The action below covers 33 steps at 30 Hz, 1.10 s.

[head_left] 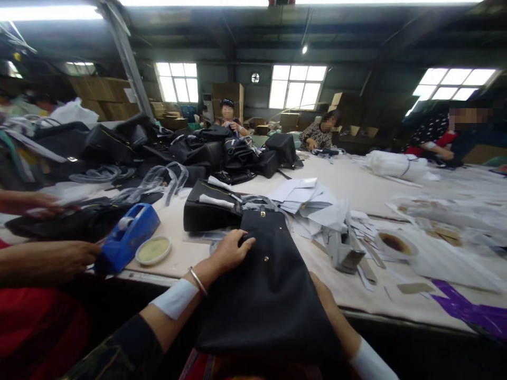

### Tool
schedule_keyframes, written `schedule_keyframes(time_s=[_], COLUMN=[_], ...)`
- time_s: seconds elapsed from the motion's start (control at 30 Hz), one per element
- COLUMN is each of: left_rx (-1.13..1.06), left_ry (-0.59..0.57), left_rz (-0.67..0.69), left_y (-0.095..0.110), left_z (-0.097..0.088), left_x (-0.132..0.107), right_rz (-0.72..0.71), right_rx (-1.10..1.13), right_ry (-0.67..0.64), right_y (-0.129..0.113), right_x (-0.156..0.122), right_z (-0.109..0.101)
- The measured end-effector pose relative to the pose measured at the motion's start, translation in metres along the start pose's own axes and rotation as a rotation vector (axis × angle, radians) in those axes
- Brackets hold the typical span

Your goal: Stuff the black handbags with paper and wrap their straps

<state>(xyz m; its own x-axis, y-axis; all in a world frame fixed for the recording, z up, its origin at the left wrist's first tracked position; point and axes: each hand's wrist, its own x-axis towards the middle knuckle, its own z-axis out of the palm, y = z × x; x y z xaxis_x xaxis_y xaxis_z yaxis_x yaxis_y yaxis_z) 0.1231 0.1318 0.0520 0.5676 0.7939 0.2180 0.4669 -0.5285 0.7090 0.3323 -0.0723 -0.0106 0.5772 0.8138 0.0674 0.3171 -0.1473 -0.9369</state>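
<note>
A black handbag (273,295) with small gold-coloured fittings lies tilted across the table's front edge, its wide end toward me. My left hand (232,250) is closed on the bag's left side, thumb and fingertips on the black surface. Along the opposite side, my right hand (322,293) goes behind the bag, which hides its fingers. Just beyond my left hand sits another black bag (209,206) with white wrapping on its handles. Grey wrapped straps (259,201) lie at the far end of the bag I hold.
At left, a co-worker's hand (75,258) touches a blue tape dispenser (130,237), beside a round shallow dish (153,250). Black bags (209,155) are heaped behind. To the right are white papers (304,198), a grey dispenser (343,248), a tape roll (396,244) and purple plastic (467,306).
</note>
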Motion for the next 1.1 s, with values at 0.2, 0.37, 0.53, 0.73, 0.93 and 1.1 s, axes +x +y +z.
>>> schedule_keyframes(time_s=[0.2,0.37,0.53,0.73,0.93,1.1], left_rx=[-0.272,-0.446,-0.623,-0.693,-0.533,-0.067], left_ry=[0.106,0.035,0.032,0.074,0.204,0.159], left_rz=[-0.255,-0.379,-0.482,-0.499,-0.44,-0.252], left_y=[-0.024,-0.038,-0.044,-0.047,-0.039,-0.013], left_z=[-0.008,-0.002,-0.001,0.003,-0.006,-0.035], left_x=[0.019,0.027,0.032,0.034,0.023,-0.034], right_rz=[0.001,0.004,-0.377,-1.064,-0.958,-0.934], right_rx=[-0.109,-0.183,-0.204,-0.427,-0.346,-0.339], right_ry=[-0.173,-0.162,-0.19,-0.395,-0.551,-0.548], right_y=[-0.01,-0.026,-0.074,-0.077,-0.087,-0.088], right_x=[0.011,0.011,-0.018,-0.034,-0.042,-0.049], right_z=[0.002,-0.014,-0.049,-0.029,-0.015,-0.018])
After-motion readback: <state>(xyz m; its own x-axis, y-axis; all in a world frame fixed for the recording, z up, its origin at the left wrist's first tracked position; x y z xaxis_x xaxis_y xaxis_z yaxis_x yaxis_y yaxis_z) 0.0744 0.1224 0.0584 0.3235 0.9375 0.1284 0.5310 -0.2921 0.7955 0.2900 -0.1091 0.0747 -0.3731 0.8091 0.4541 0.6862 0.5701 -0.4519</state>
